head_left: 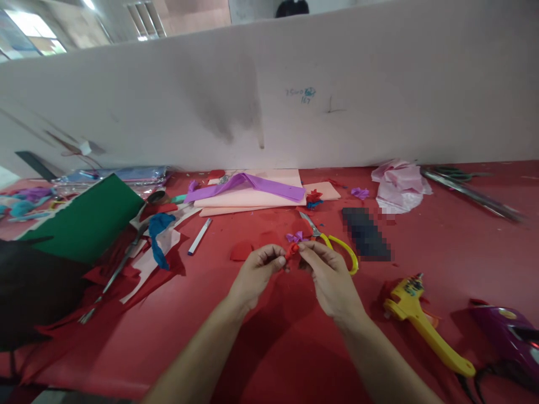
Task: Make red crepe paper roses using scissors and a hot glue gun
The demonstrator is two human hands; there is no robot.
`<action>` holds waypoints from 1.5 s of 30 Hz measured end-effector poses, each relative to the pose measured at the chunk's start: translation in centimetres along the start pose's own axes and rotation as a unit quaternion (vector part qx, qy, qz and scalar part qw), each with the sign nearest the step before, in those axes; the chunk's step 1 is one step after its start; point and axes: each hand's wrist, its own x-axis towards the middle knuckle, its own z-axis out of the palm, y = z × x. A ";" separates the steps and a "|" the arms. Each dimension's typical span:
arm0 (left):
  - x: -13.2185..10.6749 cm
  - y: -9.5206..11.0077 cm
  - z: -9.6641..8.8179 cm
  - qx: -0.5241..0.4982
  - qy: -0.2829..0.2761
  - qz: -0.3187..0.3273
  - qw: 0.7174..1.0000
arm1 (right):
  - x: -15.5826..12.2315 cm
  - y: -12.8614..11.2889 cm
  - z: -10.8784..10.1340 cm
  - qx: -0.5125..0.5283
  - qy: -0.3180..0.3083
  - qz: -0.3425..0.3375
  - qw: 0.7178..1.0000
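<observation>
Red, crinkled, thin material makes up a small twisted piece (291,252), held over the middle of a red-topped desk (202,342). The fingers of a bare left hand (257,272) pinch its left end; those of the right hand (330,278) pinch its right. To do this well, we judge, we should keep the grip light and close to the folds, steadying one end while shaping the other, so that the piece neither flattens nor unrolls.

Just beyond the hands we find a purple crinkled scrap (296,237) and yellow-handled metal scissors (323,238). To the right lies a yellow glue gun (416,317); toward the back, peach sheets (244,203) sit under a folded purple strip (272,187). A green panel (84,210) leans at the left. Behind the desk stands a smudged white partition (379,84), with a bright window (33,28) at upper left.
</observation>
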 end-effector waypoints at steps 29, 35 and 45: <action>0.1 -0.4 -0.4 0.054 -0.015 -0.023 0.998 | -0.2 -0.5 0.0 -0.042 -0.004 0.025 0.999; 0.0 0.1 -0.4 0.021 -0.049 -0.047 0.997 | 0.0 -1.0 -0.3 0.011 -0.017 0.072 0.997; 0.1 0.1 -0.5 -0.031 -0.069 -0.074 0.994 | 0.1 -0.7 -0.2 0.058 -0.030 0.096 0.993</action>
